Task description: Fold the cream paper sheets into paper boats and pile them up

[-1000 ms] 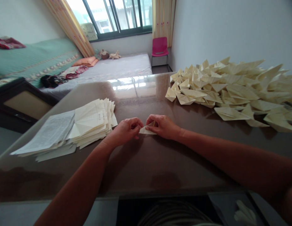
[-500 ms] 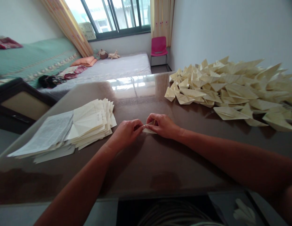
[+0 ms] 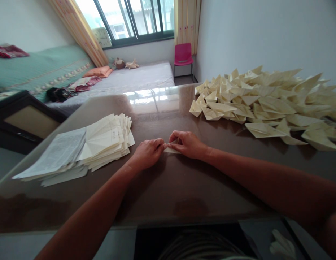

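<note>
Between my two hands, low over the middle of the brown table, is a small piece of folded cream paper. My left hand pinches its left end between thumb and curled fingers. Thumb and fingertips of my right hand are closed on the upper right part of the same piece. Most of the paper is hidden by my fingers, so its full shape does not show.
A stack of cream and grey printed sheets lies left of my hands. At the right rises a large pile of folded paper shapes with pointed tips. Beyond the table stand a bed and a pink chair.
My left hand has turned slightly, its fingers curling closer around the paper's left end. The right hand keeps its pinch almost unmoved. The whole view has shifted very slightly.
</note>
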The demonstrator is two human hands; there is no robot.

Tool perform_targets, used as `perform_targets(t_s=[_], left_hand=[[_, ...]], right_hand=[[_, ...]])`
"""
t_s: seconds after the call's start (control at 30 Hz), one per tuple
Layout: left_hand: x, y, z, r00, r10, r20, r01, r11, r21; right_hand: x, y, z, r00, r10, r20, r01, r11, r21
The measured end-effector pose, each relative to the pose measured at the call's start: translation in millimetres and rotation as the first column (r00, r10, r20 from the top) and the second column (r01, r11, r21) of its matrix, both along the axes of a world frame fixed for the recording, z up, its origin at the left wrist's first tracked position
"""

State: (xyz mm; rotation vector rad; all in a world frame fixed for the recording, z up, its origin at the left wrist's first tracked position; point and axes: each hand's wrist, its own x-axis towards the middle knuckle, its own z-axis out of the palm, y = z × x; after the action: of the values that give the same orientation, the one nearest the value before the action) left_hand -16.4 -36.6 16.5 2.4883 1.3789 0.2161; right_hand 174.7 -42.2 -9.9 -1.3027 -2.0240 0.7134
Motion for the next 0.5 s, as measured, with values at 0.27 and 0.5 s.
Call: perform_targets(t_s=[0.27, 0.5], left_hand=[[-2.1, 6.3, -3.9, 0.996, 0.015, 0.086, -0.009, 0.998, -0.063], [-9.7, 9.8, 2.2, 0.958, 0.073, 0.278, 0.007, 0.961, -0.277]], right_hand=[[3.6, 8.1, -1.9, 0.997, 0.015, -0.071, -0.011, 0.998, 0.066], [12.9, 6.5, 12.0, 0.974, 0.203, 0.101, -0.219, 0.958, 0.183]])
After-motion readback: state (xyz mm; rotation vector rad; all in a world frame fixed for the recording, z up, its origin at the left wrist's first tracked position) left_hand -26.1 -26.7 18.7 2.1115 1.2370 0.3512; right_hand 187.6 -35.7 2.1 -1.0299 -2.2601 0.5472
